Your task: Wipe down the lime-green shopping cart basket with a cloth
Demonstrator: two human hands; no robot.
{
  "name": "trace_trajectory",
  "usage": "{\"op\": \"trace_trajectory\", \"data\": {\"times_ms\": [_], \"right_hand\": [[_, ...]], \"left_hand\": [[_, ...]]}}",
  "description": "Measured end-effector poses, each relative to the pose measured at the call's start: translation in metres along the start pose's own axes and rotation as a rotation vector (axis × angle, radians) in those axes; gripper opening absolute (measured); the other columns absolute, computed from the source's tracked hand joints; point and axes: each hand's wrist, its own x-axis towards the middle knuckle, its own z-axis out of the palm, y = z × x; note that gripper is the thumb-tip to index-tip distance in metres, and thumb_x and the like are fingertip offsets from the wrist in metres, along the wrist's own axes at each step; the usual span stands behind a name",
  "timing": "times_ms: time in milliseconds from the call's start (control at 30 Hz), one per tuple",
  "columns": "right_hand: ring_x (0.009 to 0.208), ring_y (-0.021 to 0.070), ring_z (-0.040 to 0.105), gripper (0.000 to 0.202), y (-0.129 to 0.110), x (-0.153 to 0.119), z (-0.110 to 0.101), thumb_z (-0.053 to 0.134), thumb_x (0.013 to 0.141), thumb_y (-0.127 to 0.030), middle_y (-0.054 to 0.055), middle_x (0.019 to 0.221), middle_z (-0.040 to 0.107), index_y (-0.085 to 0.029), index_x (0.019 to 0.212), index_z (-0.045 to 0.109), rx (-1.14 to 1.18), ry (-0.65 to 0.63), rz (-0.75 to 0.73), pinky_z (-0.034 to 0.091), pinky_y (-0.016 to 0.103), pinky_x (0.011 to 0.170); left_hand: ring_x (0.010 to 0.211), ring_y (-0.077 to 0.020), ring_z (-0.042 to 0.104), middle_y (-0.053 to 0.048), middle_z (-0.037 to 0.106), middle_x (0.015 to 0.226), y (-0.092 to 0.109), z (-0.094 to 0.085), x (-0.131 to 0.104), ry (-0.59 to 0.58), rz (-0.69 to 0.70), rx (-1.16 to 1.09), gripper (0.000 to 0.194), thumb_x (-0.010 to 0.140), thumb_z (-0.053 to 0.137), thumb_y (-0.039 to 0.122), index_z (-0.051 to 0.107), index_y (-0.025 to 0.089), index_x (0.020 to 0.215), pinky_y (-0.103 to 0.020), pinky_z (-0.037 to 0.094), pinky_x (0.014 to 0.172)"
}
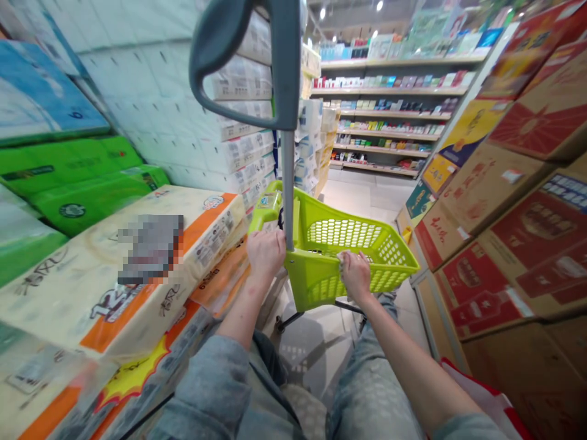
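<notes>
A lime-green basket cart [339, 244] with perforated sides stands before me, its grey handle [288, 67] rising on a metal pole. My left hand [266, 249] is closed on the basket's near left corner, beside the base of the pole. On the near rim, further right, my right hand [355, 269] has its fingers curled over the edge, with something small and whitish at its fingertips that I cannot make out. Only part of the basket's inside shows, and its contents are hard to tell.
Stacked tissue packs [202, 214] rise close on the left, with a blurred grey item [153, 247] on top. Cardboard boxes [481, 183] line the right side. Stocked shelves [389, 91] stand beyond the tiled floor [362, 189].
</notes>
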Motion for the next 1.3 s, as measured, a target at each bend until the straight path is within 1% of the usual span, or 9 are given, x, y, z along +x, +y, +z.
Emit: {"op": "trace_trajectory", "data": {"times_ms": [133,233,400,533,633,800,1000,1133,1300], "right_hand": [[0.081,0.0181,0.056,0.035,-0.065,0.007,0.007,0.025,0.093,-0.023,0.007,0.084,0.065,-0.017,0.091,0.059,0.139,-0.019,-0.060,0.032,0.038,0.097],[0.090,0.0187,0.055,0.032,-0.087,0.005,0.008,0.026,0.093,-0.022,0.008,0.094,0.064,-0.018,0.102,0.057,0.208,-0.017,-0.156,0.032,0.039,0.098],[0.099,0.0186,0.054,0.032,-0.048,-0.004,0.007,0.030,0.092,-0.022,0.008,0.103,0.062,-0.018,0.114,0.052,0.133,-0.066,-0.402,0.030,0.042,0.103],[0.093,0.0211,0.054,0.027,0.008,-0.011,0.000,0.034,0.091,-0.028,0.010,0.092,0.063,-0.017,0.098,0.057,-0.061,-0.067,-0.435,0.035,0.042,0.098],[0.090,0.0224,0.053,0.025,0.029,-0.012,-0.007,0.035,0.090,-0.029,0.011,0.089,0.062,-0.018,0.090,0.058,-0.164,-0.057,-0.407,0.035,0.042,0.095],[0.084,0.0224,0.050,0.024,-0.001,-0.004,-0.004,0.034,0.089,-0.024,0.010,0.079,0.059,-0.018,0.082,0.056,-0.103,-0.073,-0.427,0.035,0.041,0.093],[0.084,0.0217,0.049,0.023,-0.036,0.005,0.007,0.035,0.088,-0.022,0.008,0.083,0.057,-0.015,0.097,0.055,-0.029,-0.056,-0.497,0.035,0.039,0.090],[0.081,0.0208,0.050,0.020,-0.001,0.006,0.001,0.035,0.088,-0.020,0.008,0.079,0.057,-0.017,0.087,0.055,-0.079,-0.132,-0.532,0.034,0.037,0.091],[0.082,0.0239,0.052,0.015,0.092,-0.001,-0.019,0.040,0.084,-0.022,0.011,0.081,0.058,-0.018,0.085,0.054,-0.311,-0.190,-0.408,0.038,0.036,0.079]], "left_hand": [[0.063,-0.0165,0.055,-0.004,0.062,0.058,0.000,-0.003,-0.001,-0.019,0.005,0.020,0.049,0.092,0.026,0.028,0.063,0.018,0.062,-0.033,0.032,0.072],[0.065,-0.0164,0.055,-0.004,0.062,0.060,-0.004,-0.005,-0.001,-0.045,0.018,0.018,0.049,0.092,0.025,0.028,0.065,0.018,0.065,-0.033,0.032,0.074],[0.065,-0.0167,0.056,-0.005,0.064,0.062,-0.010,-0.008,-0.003,-0.062,0.020,0.026,0.049,0.092,0.026,0.028,0.065,0.017,0.064,-0.034,0.032,0.074],[0.065,-0.0163,0.056,-0.006,0.065,0.062,-0.008,-0.010,-0.006,-0.064,0.033,0.025,0.047,0.092,0.028,0.027,0.065,0.016,0.065,-0.034,0.032,0.075],[0.067,-0.0172,0.057,-0.008,0.065,0.063,-0.003,-0.010,-0.007,-0.068,0.027,0.006,0.047,0.091,0.028,0.027,0.066,0.016,0.066,-0.034,0.032,0.074],[0.068,-0.0178,0.057,-0.007,0.065,0.063,0.006,-0.011,-0.009,-0.071,0.001,0.001,0.045,0.092,0.028,0.026,0.066,0.016,0.069,-0.035,0.031,0.075],[0.068,-0.0177,0.057,-0.006,0.066,0.067,0.010,-0.016,-0.010,-0.104,0.015,0.015,0.046,0.093,0.026,0.026,0.065,0.017,0.069,-0.035,0.031,0.075],[0.071,-0.0182,0.057,-0.007,0.066,0.069,0.006,-0.018,-0.010,-0.149,0.076,0.019,0.045,0.092,0.027,0.028,0.065,0.017,0.072,-0.035,0.032,0.074],[0.073,-0.0189,0.058,-0.008,0.066,0.069,0.005,-0.017,-0.009,-0.161,0.101,0.024,0.042,0.092,0.030,0.029,0.066,0.017,0.073,-0.036,0.034,0.075]]}}
